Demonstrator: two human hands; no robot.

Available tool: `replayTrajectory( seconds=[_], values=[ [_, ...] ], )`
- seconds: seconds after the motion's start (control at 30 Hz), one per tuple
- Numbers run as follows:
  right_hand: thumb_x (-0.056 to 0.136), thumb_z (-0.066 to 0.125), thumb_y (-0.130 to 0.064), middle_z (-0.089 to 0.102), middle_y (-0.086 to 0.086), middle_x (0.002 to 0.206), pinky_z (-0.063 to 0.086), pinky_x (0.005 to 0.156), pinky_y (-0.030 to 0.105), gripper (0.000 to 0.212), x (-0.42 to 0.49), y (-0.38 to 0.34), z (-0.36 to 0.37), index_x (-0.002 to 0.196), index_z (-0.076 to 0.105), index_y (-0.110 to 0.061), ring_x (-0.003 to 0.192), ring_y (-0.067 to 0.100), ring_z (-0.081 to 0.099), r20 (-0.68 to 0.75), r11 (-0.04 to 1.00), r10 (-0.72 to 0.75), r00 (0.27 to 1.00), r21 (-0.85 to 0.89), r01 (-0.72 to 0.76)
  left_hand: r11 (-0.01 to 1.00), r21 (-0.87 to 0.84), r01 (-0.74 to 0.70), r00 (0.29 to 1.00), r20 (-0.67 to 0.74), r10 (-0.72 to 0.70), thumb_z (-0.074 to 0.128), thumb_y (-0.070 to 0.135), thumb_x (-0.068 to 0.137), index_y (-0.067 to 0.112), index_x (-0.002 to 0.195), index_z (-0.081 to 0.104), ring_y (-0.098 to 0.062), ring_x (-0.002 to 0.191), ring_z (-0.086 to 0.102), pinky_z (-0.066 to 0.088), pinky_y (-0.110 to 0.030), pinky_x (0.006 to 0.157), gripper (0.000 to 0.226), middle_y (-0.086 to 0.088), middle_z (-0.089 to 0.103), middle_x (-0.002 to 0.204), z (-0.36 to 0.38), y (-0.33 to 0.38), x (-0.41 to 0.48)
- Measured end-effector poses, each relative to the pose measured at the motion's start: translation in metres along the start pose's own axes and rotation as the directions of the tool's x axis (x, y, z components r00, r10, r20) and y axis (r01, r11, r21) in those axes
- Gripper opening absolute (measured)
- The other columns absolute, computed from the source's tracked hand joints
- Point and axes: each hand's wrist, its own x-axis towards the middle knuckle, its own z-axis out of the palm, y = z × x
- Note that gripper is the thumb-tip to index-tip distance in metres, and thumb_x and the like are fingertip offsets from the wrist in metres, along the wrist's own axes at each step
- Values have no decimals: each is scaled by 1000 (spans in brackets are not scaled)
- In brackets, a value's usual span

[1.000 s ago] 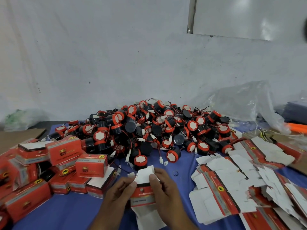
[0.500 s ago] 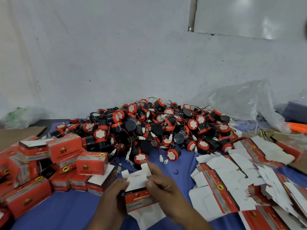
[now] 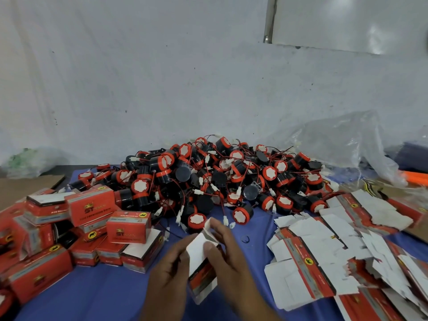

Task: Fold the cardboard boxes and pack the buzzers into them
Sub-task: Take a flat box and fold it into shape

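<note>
Hands work a half-formed red-and-white cardboard box (image 3: 201,262) low at the centre of a blue-covered table (image 3: 97,295). The left hand (image 3: 170,273) grips the box's left side, while the right hand (image 3: 228,253) clasps its right side, thumb pressed on a raised white flap. The box's long axis runs from the near edge up and away, tilted slightly right, with its open white flaps pointing toward a heap of black-and-red cylindrical buzzers with thin red wires (image 3: 222,177) against the white wall (image 3: 162,77). Folded red cardboard boxes (image 3: 69,228) crowd the table's left side, and flat unfolded red-and-white box blanks (image 3: 342,249) spread across the right, some overhanging the near edge. A crumpled clear plastic sheet (image 3: 347,144) lies behind the blanks. Bare blue cloth shows just beside both hands and in a narrow strip between them and the buzzers.
</note>
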Motion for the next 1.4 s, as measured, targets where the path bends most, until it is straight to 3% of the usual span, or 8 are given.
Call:
replayTrajectory(
  seconds=[0.17,0.33,0.53,0.7,0.93,1.1,1.27,1.4],
  values=[
    [92,64,-45,62,11,123,55,89,49,36,0,1,4,125,59,-31,106,30,66,-141,998,36,989,57,-28,993,61,-100,989,112,93,62,73,75,50,117,64,-1,123,55,50,-17,90,48,19,55,138,5,3,-7],
    [83,66,-41,70,9,117,56,77,30,59,-2,-4,-4,133,56,-12,97,23,70,77,956,72,994,278,-91,987,89,-134,952,289,103,73,69,69,27,114,52,-3,135,44,48,-26,95,65,25,38,150,-5,4,-3],
    [85,62,-51,66,8,119,54,87,51,38,1,-4,-1,112,67,-24,107,31,64,103,979,85,991,176,-102,938,323,-124,975,213,56,68,90,42,54,135,30,11,118,51,48,-14,84,107,45,41,130,-19,8,1],
    [81,66,-59,58,-9,133,50,99,56,46,1,-3,-1,100,71,-17,118,27,61,153,968,140,978,189,-168,942,302,-147,987,114,117,73,84,45,50,135,33,14,123,45,47,-11,88,104,46,41,127,-20,3,3],
    [72,75,-48,69,7,104,55,65,32,47,2,-6,-3,101,57,-16,79,21,69,88,962,216,972,153,-228,910,342,-236,946,293,135,55,91,62,25,144,41,4,126,47,45,-13,92,106,9,45,138,-14,11,0],
    [75,75,-48,72,8,107,57,84,48,42,1,-3,0,109,64,-26,94,30,69,122,951,223,967,192,-244,936,315,-160,966,243,83,73,39,77,35,134,49,-5,115,60,55,-29,88,62,21,55,126,-18,7,0],
    [74,76,-50,71,4,116,57,92,48,55,0,-5,1,121,59,-27,105,29,69,165,951,252,953,141,-276,901,388,-196,972,199,126,76,20,79,42,132,48,3,115,55,52,-15,85,64,28,53,121,-22,-2,4],
    [72,73,-63,68,-3,121,55,97,43,60,1,-8,-1,124,63,-34,110,19,67,190,923,372,908,23,-383,778,549,-306,952,187,243,73,39,78,43,141,38,5,115,46,39,-7,88,73,18,44,120,-23,-4,5]
  ],
)
